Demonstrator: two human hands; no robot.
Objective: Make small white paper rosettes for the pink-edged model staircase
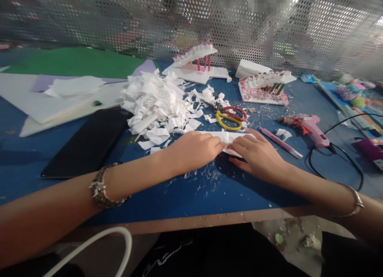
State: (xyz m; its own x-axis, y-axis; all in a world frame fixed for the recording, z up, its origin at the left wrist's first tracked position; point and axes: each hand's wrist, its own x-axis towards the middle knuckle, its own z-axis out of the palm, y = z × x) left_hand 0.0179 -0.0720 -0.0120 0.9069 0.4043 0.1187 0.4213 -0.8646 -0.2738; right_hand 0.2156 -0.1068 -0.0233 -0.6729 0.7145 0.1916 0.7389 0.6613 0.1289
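Note:
A white strip of paper point(226, 136) lies between my hands near the front of the blue table. My left hand point(199, 149) is closed on its left part, fingers curled in and the thumb side hidden. On its right part, my right hand point(254, 151) grips the paper with the fingers bent over it. Just beyond the strip, scissors point(230, 117) with one red and one yellow handle lie on the table. A big heap of torn white paper scraps point(155, 101) rises behind my left hand. Right of my right hand lies a pink pen point(280, 142).
A black tablet point(88, 143) lies left. Two small stair models, one with red posts point(196, 55) and one with green posts point(266, 87), stand at the back before a perforated metal screen point(239, 26). A pink glue gun point(309, 127) with a black cord lies right. Sheets point(80, 61) cover the back left.

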